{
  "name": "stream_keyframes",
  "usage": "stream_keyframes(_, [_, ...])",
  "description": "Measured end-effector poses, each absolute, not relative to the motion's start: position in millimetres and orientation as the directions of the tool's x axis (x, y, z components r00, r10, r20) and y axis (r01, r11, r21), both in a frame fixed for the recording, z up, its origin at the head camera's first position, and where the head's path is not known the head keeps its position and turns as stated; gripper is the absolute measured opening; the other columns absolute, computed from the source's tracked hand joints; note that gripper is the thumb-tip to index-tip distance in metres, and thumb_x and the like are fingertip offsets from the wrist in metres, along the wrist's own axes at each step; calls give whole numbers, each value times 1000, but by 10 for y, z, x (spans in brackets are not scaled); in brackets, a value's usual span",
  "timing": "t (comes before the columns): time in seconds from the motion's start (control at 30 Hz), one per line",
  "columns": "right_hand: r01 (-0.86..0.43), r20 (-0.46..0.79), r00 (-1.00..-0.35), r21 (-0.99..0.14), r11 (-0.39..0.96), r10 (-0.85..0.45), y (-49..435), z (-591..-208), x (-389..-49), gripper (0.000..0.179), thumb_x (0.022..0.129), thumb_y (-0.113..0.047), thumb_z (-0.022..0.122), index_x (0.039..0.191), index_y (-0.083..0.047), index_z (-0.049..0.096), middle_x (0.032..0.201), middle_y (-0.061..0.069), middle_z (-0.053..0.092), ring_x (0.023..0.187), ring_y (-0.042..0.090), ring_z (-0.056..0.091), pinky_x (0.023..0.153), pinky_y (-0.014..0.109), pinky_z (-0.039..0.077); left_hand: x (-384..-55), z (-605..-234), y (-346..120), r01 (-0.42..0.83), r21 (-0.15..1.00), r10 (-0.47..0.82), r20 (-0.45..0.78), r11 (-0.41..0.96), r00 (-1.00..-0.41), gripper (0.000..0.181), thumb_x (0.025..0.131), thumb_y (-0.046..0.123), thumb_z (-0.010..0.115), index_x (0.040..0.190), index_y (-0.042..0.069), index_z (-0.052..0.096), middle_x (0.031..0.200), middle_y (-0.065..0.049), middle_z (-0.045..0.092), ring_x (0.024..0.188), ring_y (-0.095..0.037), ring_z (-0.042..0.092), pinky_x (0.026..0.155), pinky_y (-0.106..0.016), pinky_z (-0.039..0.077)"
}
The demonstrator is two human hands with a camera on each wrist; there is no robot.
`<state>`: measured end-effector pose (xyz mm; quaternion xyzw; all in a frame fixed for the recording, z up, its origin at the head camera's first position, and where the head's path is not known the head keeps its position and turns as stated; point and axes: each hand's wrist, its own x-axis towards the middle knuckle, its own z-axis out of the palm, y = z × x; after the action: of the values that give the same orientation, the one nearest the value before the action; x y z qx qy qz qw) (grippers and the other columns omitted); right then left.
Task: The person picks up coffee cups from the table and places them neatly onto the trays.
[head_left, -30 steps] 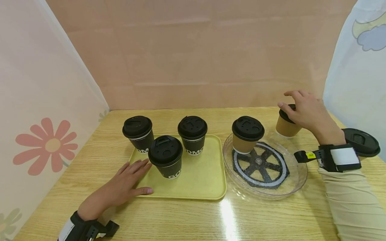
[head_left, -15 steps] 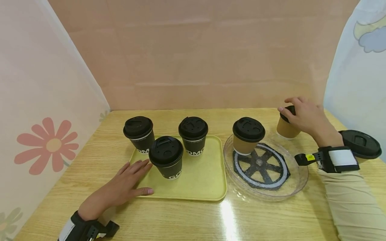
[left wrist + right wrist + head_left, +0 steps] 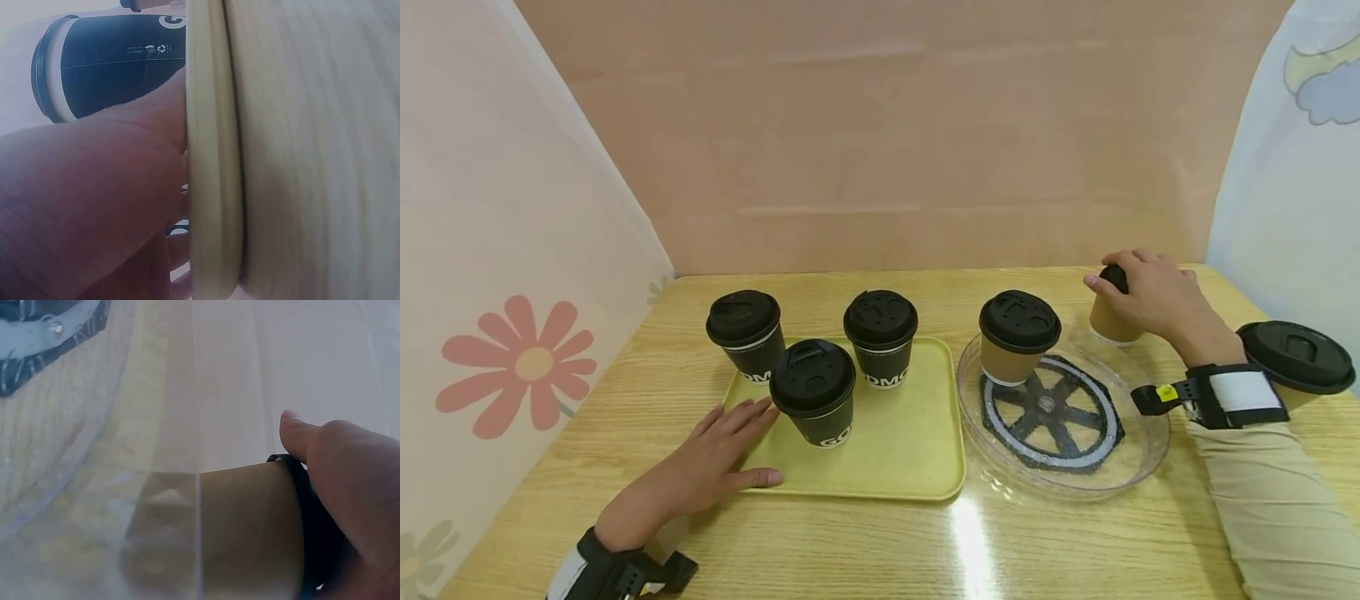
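Observation:
In the head view my left hand [image 3: 707, 462] rests with fingers spread on the left side of a yellow tray [image 3: 902, 450]. Its fingertips lie close beside a black paper cup with a black lid [image 3: 812, 392]. The left wrist view shows the hand against the tray edge [image 3: 215, 156], the cup [image 3: 125, 59] past it. At the back right my right hand [image 3: 1161, 300] reaches over a brown paper cup [image 3: 1108, 321], its thumb beside the black lid. In the right wrist view the thumb [image 3: 300, 434] sticks out past the lid of the upright cup [image 3: 250, 531].
Two more black lidded cups stand at the tray's back, one far left [image 3: 748, 342] and one near the middle [image 3: 880, 342]. A clear round dish [image 3: 1138, 454] with a dark spoked pattern holds a brown cup [image 3: 1011, 354]. Another lidded cup [image 3: 1296, 358] stands behind my right wrist.
My right hand has come down lower over the brown cup, its fingers nearer the lid. The cup stands where it was. My left hand has not moved.

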<state>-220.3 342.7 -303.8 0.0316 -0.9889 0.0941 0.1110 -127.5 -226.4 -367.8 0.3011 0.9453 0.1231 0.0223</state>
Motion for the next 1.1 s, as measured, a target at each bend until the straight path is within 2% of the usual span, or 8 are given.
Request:
stream_keyframes(0.27, [-82,247,-968,-145,986,-44,3423,-3095,-2201,66,96,-56,48,131,-1,50,135,34,41,116,62,35,79,79,35,-1275,-3676,-2252,564,245,575,31,789,-817,80,87,59,60,146,7,45,152,-14,41,139,-41,39,110,-66,27])
stream_keyframes(0.53, [-68,257,-966,-167,984,-24,3433,-3127,-2200,67,91,-56,57,130,-2,50,136,33,40,118,65,31,78,80,33,-1278,-3682,-2251,562,244,574,28,790,-819,81,87,60,60,146,7,44,152,-15,41,139,-41,38,111,-66,26])
stream_keyframes(0.63, [-59,262,-965,-158,986,-16,3445,-3135,-2208,68,89,-56,60,129,-2,50,134,34,41,115,66,34,77,78,35,-1285,-3681,-2254,566,244,577,31,787,-816,81,87,60,60,146,7,44,152,-15,41,139,-41,38,110,-66,26])
stream_keyframes(0.87, [-58,302,-953,-142,988,-13,3442,-3173,-2214,52,90,-41,64,124,-4,52,131,33,45,106,62,40,70,73,39,-1287,-3678,-2255,565,253,578,27,785,-815,81,87,59,60,146,6,44,152,-15,41,140,-41,38,111,-66,26])
stream_keyframes(1.1, [-59,310,-951,-144,988,-12,3441,-3177,-2215,48,91,-37,62,124,-4,53,131,32,46,104,61,40,68,71,39,-1284,-3676,-2253,566,250,578,30,786,-816,81,87,59,60,145,5,45,152,-15,41,139,-42,38,110,-66,26])
